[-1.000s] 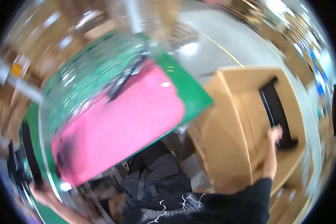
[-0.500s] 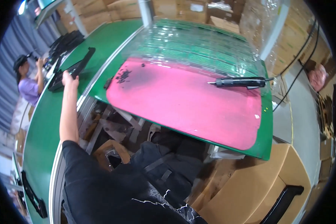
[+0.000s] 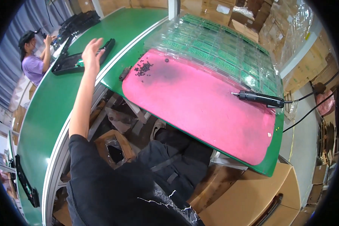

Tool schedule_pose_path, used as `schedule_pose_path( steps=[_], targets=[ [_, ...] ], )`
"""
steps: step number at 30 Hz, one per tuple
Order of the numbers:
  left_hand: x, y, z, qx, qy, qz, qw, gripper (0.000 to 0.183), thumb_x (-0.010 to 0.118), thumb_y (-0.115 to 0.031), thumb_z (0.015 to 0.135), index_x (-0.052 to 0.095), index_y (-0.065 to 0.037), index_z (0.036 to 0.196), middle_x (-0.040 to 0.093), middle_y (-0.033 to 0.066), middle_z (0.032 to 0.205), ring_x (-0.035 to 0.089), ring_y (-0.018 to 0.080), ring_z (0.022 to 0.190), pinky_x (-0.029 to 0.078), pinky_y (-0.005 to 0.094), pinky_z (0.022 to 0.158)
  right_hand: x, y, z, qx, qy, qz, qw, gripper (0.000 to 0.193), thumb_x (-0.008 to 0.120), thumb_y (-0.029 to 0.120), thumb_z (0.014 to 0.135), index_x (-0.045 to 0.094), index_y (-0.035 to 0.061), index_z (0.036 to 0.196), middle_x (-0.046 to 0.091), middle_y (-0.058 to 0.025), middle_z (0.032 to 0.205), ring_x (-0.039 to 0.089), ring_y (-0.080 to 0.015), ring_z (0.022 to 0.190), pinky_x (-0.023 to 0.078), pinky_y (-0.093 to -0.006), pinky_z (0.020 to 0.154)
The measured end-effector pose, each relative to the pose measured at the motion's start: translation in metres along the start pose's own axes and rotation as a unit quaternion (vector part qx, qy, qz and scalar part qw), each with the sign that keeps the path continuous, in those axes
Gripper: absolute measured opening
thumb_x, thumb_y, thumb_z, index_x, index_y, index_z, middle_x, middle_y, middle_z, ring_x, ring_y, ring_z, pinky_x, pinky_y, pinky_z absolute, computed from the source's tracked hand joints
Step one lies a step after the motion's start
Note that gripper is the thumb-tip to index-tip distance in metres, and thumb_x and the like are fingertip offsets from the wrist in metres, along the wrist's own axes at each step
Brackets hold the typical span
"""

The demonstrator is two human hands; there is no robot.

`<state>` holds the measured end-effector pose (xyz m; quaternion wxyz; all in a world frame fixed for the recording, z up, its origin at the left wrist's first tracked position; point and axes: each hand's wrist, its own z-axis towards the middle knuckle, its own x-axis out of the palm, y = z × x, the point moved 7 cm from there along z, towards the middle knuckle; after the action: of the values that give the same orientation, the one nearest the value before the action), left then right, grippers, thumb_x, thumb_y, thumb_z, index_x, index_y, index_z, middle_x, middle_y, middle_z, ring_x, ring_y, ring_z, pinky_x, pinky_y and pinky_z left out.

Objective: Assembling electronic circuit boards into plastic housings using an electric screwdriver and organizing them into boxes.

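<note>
My left hand (image 3: 92, 54) is stretched out over the green conveyor belt, its fingers apart and nothing in them. Just beside and partly behind it lies a black plastic housing (image 3: 67, 70) with raised sides. Inside that housing a small green circuit board (image 3: 80, 63) shows, partly covered by the hand. My right hand is out of view. On the pink mat (image 3: 192, 105) a black electric screwdriver (image 3: 260, 98) rests at the right, its bit pointing left. A scatter of small black screws (image 3: 143, 69) lies at the mat's far left corner.
Clear plastic trays of green circuit boards (image 3: 218, 51) stand behind the mat. A co-worker (image 3: 34, 64) is across the belt, near stacked black parts (image 3: 79, 24). Another black part (image 3: 25, 182) lies on the belt's near end. Cardboard boxes (image 3: 248, 192) stand below the bench.
My left hand has let go of the black housing and its fingers have spread. The housing now lies flatter on the belt. The whole view has shifted and turned slightly.
</note>
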<state>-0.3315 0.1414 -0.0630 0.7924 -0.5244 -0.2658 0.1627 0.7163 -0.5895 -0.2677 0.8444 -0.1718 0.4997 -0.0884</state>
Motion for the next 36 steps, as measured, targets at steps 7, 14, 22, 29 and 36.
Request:
schedule_pose_path(
  steps=[7,14,22,29,36],
  targets=[
    [0.193,-0.038,-0.133,0.057,0.461,-0.047,0.884,0.068,0.055,-0.020,0.093,0.021,-0.002,0.149,0.065,0.0180,0.120,0.061,0.0217,0.111,0.045,0.0344,0.094,-0.052,0.000,-0.091,-0.199,-0.271,-0.047,0.941,0.031,0.057,0.019,0.087,0.064,-0.0042,0.108,0.058,-0.0089,0.075,0.055,-0.0232,0.060,0.044,-0.0362,0.051],
    [0.246,-0.051,-0.188,-0.052,0.606,-0.241,0.756,0.089,0.060,-0.027,0.088,0.005,-0.002,0.152,0.057,0.0239,0.130,0.053,0.0327,0.125,0.042,0.0399,0.098,-0.123,-0.072,-0.025,-0.079,-0.082,0.245,0.963,0.038,0.045,0.027,0.100,0.062,-0.0008,0.120,0.063,-0.0199,0.120,0.062,-0.0408,0.101,0.049,-0.0467,0.090],
    [0.276,-0.069,-0.214,0.070,0.676,-0.238,0.694,0.082,0.053,-0.018,0.088,0.005,0.000,0.152,0.059,0.0240,0.127,0.052,0.0301,0.124,0.036,0.0406,0.104,-0.316,0.051,-0.002,0.179,0.110,0.770,0.603,0.043,0.056,0.030,0.092,0.055,0.0026,0.125,0.056,-0.0132,0.126,0.052,-0.0284,0.114,0.043,-0.0424,0.096],
    [0.283,-0.064,-0.233,0.155,0.687,-0.160,0.692,0.063,0.049,-0.013,0.090,0.025,0.002,0.146,0.065,0.0187,0.115,0.055,0.0290,0.121,0.037,0.0438,0.106,-0.477,0.294,-0.150,-0.021,0.278,0.785,0.553,0.035,0.064,0.034,0.093,0.044,0.0136,0.072,0.051,-0.0011,0.055,0.056,-0.0148,0.048,0.055,-0.0326,0.057],
    [0.293,-0.001,-0.267,0.265,0.688,0.182,0.650,0.046,0.056,-0.022,0.092,0.046,0.005,0.127,0.058,0.0218,0.111,0.057,0.0373,0.106,0.047,0.0468,0.089,-0.513,0.418,-0.288,-0.176,0.589,0.661,0.429,0.033,0.053,0.030,0.100,0.049,0.0000,0.087,0.062,-0.0115,0.072,0.061,-0.0195,0.057,0.056,-0.0347,0.058]
  ],
)
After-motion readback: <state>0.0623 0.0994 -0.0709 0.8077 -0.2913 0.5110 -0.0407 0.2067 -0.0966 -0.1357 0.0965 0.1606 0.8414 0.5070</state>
